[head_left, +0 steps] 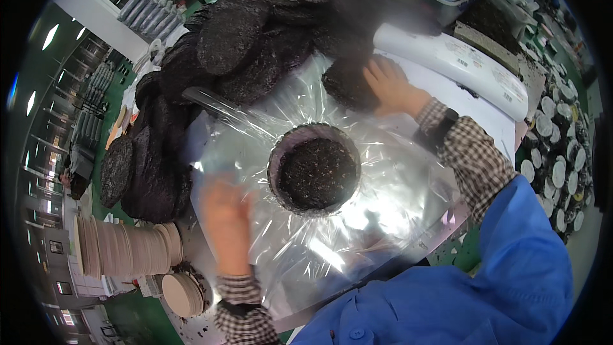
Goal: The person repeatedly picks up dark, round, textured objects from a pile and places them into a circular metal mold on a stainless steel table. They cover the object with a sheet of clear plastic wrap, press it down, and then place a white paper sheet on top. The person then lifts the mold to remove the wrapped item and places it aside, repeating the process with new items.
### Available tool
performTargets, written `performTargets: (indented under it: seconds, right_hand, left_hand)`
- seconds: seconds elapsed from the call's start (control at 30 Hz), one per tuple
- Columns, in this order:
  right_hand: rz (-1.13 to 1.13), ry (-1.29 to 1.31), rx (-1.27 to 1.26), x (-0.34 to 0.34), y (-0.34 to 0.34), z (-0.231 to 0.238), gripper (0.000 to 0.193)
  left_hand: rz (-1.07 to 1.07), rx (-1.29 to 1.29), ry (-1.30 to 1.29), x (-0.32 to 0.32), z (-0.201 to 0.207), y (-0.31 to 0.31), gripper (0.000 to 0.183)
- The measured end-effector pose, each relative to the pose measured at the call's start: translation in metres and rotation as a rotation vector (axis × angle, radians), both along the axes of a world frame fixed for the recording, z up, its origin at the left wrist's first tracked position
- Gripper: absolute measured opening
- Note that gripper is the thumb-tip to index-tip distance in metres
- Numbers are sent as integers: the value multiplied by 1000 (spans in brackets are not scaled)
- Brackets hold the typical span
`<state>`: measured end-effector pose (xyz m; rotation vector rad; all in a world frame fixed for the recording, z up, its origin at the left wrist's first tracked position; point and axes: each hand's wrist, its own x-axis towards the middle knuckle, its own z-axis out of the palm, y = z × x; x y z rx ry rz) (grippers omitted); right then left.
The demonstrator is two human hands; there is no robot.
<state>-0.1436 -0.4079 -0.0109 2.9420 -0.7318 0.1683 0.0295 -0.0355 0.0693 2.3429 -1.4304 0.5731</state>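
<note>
Head view, with clock directions counted from the round container (pixel 313 133) in the middle:
1. At two o'clock the white roll (pixel 450 69) bears small print and barcode-like patches.
2. The container holds dark, crumbly filling (pixel 319 174); around it the clear film (pixel 399 188) spreads, shiny and full of creases.
3. At one o'clock the right hand (pixel 394 86) has its fingers stretched over the edge of a flat dark cake (pixel 348 83), hiding part of it; whether it grips, I cannot tell.
4. At eight o'clock the left hand (pixel 228 220) is blurred above the film; I cannot tell if it holds something.
5. Rough, roundish dark slabs (pixel 233 41) are heaped from nine to twelve o'clock.
6. Farther at eight o'clock are stacked beige discs (pixel 128 247); at three o'clock, many pale-faced round pieces (pixel 557 172).
</note>
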Motion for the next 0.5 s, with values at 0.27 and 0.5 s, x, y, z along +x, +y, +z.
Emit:
performTargets:
  seconds: [0.27,0.5]
  right_hand:
    - [206,-813,220,2,-18,31,33]
    - [174,-718,879,46,126,20,57]
  left_hand:
    - [-536,-39,347,-49,-79,-14,17]
    - [23,-696,874,10,-14,-23,37]
